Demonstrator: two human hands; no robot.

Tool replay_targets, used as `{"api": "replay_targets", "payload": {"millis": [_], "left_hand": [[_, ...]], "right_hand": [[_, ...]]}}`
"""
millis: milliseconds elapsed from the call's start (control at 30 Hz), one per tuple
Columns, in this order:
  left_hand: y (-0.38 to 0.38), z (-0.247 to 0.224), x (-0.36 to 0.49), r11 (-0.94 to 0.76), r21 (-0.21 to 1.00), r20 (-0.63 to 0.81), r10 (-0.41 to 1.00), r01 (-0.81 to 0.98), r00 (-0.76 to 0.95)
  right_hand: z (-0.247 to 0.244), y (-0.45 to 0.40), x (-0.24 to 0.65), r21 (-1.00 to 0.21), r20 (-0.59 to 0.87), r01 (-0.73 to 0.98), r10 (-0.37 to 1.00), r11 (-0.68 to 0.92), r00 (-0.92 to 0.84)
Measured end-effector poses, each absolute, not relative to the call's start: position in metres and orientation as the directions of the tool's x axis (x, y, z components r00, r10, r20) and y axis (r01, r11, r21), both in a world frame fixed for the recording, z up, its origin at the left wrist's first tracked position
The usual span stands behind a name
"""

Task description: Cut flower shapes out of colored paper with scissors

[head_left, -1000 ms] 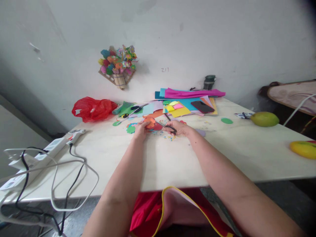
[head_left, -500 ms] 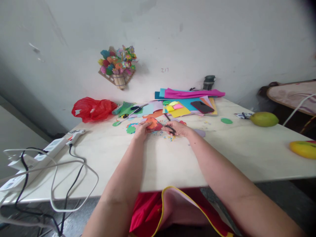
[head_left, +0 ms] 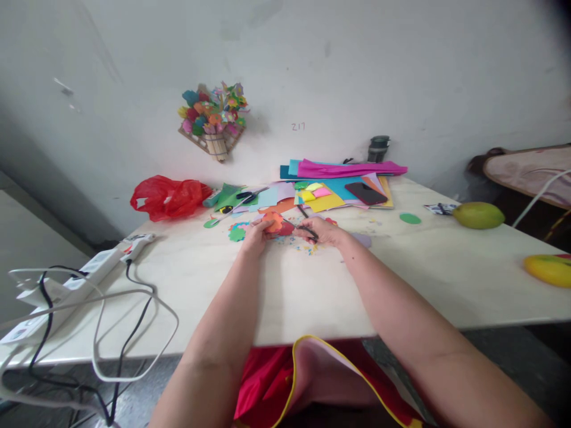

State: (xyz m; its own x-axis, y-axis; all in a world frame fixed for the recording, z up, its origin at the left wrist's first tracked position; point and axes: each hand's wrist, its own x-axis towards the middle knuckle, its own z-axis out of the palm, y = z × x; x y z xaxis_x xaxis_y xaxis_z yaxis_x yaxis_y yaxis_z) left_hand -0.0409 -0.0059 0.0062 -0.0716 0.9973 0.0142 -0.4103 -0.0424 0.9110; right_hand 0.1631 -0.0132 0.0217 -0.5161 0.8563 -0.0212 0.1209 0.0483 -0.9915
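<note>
Orange cutout is being held over the worktop. The left hand is pinching its left edge, nearly closed; the right hand is gripping the scissors, half curled. Red paper is showing between them, tiny scraps lying nearby.

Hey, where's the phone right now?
In the head view, the phone lies right of center on the colored sheets, farther back than the right hand.
</note>
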Motion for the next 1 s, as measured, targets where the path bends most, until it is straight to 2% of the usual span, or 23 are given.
{"api": "replay_targets", "payload": {"millis": [1000], "left_hand": [[-0.0084,0.0091,-0.0418,-0.050,0.911,0.024,0.997,-0.409,-0.068]], "right_hand": [[0.0212,-0.0101,0.1671,-0.982,-0.024,0.166,0.799,0.095,-0.601]]}}
